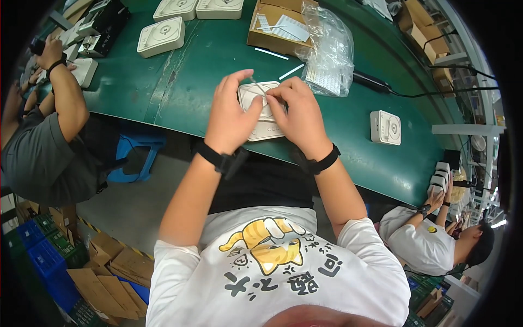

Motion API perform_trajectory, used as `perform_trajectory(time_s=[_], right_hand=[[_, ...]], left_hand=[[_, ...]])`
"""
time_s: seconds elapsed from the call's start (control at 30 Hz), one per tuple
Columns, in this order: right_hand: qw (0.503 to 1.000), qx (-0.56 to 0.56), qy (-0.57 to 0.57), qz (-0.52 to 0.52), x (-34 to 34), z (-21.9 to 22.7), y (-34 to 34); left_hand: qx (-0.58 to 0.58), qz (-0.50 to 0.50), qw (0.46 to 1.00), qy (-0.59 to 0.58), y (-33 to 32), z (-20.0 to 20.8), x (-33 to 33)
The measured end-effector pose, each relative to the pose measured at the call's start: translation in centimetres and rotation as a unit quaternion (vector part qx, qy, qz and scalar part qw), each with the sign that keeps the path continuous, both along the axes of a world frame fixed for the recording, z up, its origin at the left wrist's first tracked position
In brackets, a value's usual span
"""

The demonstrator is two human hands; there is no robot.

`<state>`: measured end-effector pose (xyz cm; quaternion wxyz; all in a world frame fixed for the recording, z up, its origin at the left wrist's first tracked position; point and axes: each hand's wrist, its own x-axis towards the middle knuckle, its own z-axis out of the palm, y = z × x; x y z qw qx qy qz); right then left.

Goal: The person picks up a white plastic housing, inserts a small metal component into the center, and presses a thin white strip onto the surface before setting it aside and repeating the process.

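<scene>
A white, rounded-square device (267, 129) with a round recess and small buttons along its near edge lies on the green table in front of me. My left hand (231, 111) is at its left side, fingers apart and thumb over the device's top. A thin pale strip (259, 87) slants above the device, its upper end close to my left fingertips. Its lower end is pinched between the thumb and fingers of my right hand (299, 109). Whether the strip is a cord or a flat piece I cannot tell. Both hands partly cover the device.
Similar white devices (161, 37) stand at the back left, and one more (385, 128) at the right. A cardboard box (280, 27) with white label sheets, a clear plastic bag (329, 54) and a black corded tool (371, 82) lie beyond my hands. Co-workers sit on both sides.
</scene>
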<state>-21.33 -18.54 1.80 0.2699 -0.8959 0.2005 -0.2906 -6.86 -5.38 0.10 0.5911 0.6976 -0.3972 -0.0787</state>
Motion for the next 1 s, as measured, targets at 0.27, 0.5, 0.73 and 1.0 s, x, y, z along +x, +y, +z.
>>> perform_trajectory(time_s=[0.27,0.5,0.73,1.0], right_hand=[[0.997,-0.070,0.010,0.030,-0.2,0.4,0.2],[0.988,-0.135,0.065,0.043,-0.6,0.8,0.5],[0.981,-0.160,0.092,0.058,-0.7,0.9,0.0],[0.969,-0.197,0.121,0.090,-0.6,2.2,-0.9]], left_hand=[[0.076,-0.090,0.984,-0.133,0.5,1.3,4.8],[0.140,-0.122,0.982,0.019,2.3,1.3,4.7],[0.162,-0.187,0.964,0.094,3.4,2.0,3.6],[0.045,-0.158,0.972,-0.170,4.0,0.6,1.4]])
